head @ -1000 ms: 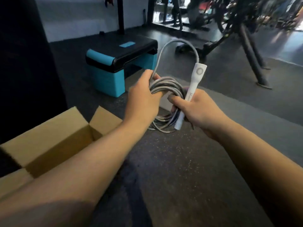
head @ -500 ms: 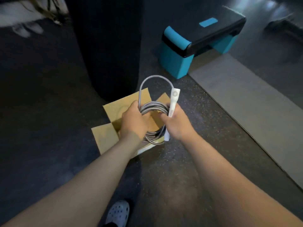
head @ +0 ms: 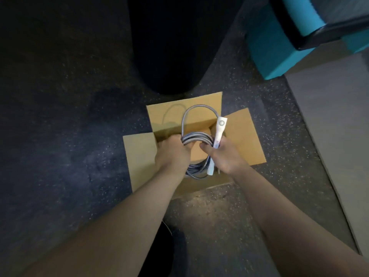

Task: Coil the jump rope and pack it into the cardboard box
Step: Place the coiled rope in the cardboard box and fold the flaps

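The grey jump rope (head: 196, 137) is wound into a coil with one loose loop arching up to its white handle (head: 219, 130). My left hand (head: 172, 154) grips the coil's left side. My right hand (head: 223, 156) is closed around the handle and the coil's right side. Both hands hold the coil over the mouth of the open cardboard box (head: 241, 136), which stands on the dark floor with its flaps spread out. The inside of the box is mostly hidden behind my hands.
A tall black cylinder (head: 173, 47) stands just behind the box. A teal and black step platform (head: 299, 37) sits at the upper right. A grey mat (head: 335, 116) runs along the right. A dark shoe (head: 161, 252) shows below.
My view has swung down and closer to the box. Both hands have carried the coiled rope from in front of me to directly above the open box.
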A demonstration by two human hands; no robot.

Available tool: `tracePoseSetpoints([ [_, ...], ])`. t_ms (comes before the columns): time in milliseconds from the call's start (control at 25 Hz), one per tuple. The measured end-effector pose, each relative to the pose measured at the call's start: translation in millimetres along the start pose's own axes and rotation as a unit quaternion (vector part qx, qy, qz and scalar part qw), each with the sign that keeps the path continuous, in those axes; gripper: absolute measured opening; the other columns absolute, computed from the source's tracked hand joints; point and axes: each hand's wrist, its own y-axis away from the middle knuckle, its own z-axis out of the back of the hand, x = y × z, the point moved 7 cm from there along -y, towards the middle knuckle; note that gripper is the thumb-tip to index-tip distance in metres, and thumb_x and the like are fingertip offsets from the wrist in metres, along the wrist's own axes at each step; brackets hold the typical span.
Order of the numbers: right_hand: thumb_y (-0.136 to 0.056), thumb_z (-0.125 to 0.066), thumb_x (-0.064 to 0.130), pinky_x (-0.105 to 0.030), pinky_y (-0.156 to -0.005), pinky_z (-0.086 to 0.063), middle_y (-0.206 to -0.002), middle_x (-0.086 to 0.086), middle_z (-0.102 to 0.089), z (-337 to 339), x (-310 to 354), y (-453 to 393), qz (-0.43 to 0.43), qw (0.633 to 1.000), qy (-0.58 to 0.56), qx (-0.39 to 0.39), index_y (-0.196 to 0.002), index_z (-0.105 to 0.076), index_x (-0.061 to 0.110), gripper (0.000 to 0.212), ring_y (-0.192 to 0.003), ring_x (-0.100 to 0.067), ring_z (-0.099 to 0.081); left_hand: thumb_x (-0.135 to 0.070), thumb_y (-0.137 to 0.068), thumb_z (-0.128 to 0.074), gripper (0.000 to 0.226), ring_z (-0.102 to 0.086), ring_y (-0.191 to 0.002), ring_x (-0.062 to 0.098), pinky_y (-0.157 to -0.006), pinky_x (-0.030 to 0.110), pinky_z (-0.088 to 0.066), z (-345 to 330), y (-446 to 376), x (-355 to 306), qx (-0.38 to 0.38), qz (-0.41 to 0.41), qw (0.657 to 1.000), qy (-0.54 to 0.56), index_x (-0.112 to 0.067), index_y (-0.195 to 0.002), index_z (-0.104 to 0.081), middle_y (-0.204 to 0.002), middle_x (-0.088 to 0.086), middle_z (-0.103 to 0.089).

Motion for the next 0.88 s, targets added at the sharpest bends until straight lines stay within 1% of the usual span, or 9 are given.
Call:
tracePoseSetpoints([
  [120,-0.099,-0.063,0.024,-0.029,-0.059,-0.038,-0.082,-0.006,-0.057,-20.6,-26.4,-54.9,-0.023,1.0,0.004,0.013,-0.1,-0.063,0.004,0.02,-0.07,-0.016,-0.051,-0.044,-0.095,-0.058,0.029,-0.064,-0.101,0.034,-0.073,0.037,-0.048,-37.0,-43.3,25.6,0.005,0.026,1.0,-0.005,-0.02,-0.108,-0.069,-0.103,0.008,-0.072],
  [240,-0.098,-0.065,0.025,-0.026,-0.06,-0.041,-0.093,-0.007,-0.061,-44.4,-74.5,-122.3,-0.035,0.998,0.028,0.036,-0.116,-0.057,0.01,0.025,-0.075,-0.014,-0.055,-0.034,-0.096,-0.06,0.029,-0.065,-0.103,0.035,-0.074,0.04,-0.048,-96.4,-87.2,57.0,0.013,0.066,0.998,-0.01,-0.013,-0.115,-0.054,-0.111,0.012,-0.069],
  [320,-0.097,-0.065,0.027,-0.028,-0.063,-0.042,-0.102,-0.008,-0.064,-63.4,-115.1,-167.0,-0.052,0.996,0.05,0.056,-0.121,-0.054,0.013,0.03,-0.084,-0.018,-0.059,-0.029,-0.095,-0.062,0.029,-0.066,-0.103,0.035,-0.07,0.039,-0.047,-138.2,-112.7,76.0,0.021,0.098,0.995,-0.018,-0.012,-0.118,-0.053,-0.113,0.012,-0.068],
  [480,-0.092,-0.067,0.033,-0.029,-0.061,-0.043,-0.106,-0.013,-0.07,-90.6,-191.0,-242.1,-0.068,0.986,0.13,0.083,-0.118,-0.061,0.01,0.035,-0.096,-0.029,-0.067,-0.031,-0.095,-0.064,0.03,-0.064,-0.097,0.03,-0.074,0.039,-0.05,-216.6,-153.7,110.9,0.045,0.123,0.991,-0.024,-0.01,-0.116,-0.061,-0.108,0.01,-0.067],
  [600,-0.09,-0.07,0.033,-0.034,-0.081,-0.049,-0.123,-0.02,-0.064,-114.3,-219.0,-276.6,-0.042,0.976,0.2,0.079,-0.126,-0.055,0.007,0.046,-0.111,-0.036,-0.063,-0.035,-0.096,-0.063,0.039,-0.061,-0.108,0.031,-0.077,0.037,-0.044,-256.8,-171.6,138.6,0.046,0.125,0.989,-0.06,-0.008,-0.124,-0.057,-0.123,0.015,-0.061],
  [680,-0.091,-0.072,0.03,-0.043,-0.096,-0.049,-0.129,-0.02,-0.06,-122.0,-217.0,-285.3,-0.005,0.976,0.218,0.021,-0.135,-0.045,0.009,0.055,-0.12,-0.039,-0.058,-0.035,-0.092,-0.068,0.052,-0.057,-0.117,0.032,-0.086,0.038,-0.046,-264.5,-180.8,150.3,-0.017,0.114,0.992,-0.058,-0.009,-0.131,-0.047,-0.131,0.017,-0.056],
  [760,-0.092,-0.07,0.037,-0.05,-0.101,-0.047,-0.136,-0.021,-0.052,-122.7,-207.5,-282.9,0.035,0.948,0.315,-0.036,-0.142,-0.035,0.012,0.066,-0.125,-0.041,-0.053,-0.039,-0.088,-0.071,0.06,-0.055,-0.12,0.034,-0.09,0.041,-0.047,-264.2,-183.4,154.1,-0.07,0.098,0.99,-0.068,-0.01,-0.131,-0.042,-0.132,0.017,-0.053],
  [840,-0.094,-0.06,0.053,-0.051,-0.096,-0.049,-0.143,-0.022,-0.044,-125.8,-204.0,-278.7,0.051,0.893,0.445,-0.039,-0.146,-0.026,0.012,0.074,-0.126,-0.043,-0.049,-0.041,-0.086,-0.073,0.062,-0.053,-0.12,0.035,-0.091,0.043,-0.048,-262.9,-180.6,156.2,-0.091,0.088,0.989,-0.08,-0.011,-0.13,-0.041,-0.134,0.017,-0.048],
  [880,-0.093,-0.056,0.059,-0.051,-0.093,-0.052,-0.146,-0.023,-0.04,-125.5,-203.6,-276.7,0.043,0.877,0.478,-0.03,-0.149,-0.021,0.012,0.081,-0.127,-0.044,-0.048,-0.04,-0.085,-0.073,0.063,-0.052,-0.122,0.036,-0.091,0.042,-0.048,-261.1,-178.4,155.9,-0.092,0.086,0.99,-0.07,-0.012,-0.131,-0.041,-0.135,0.016,-0.046],
])
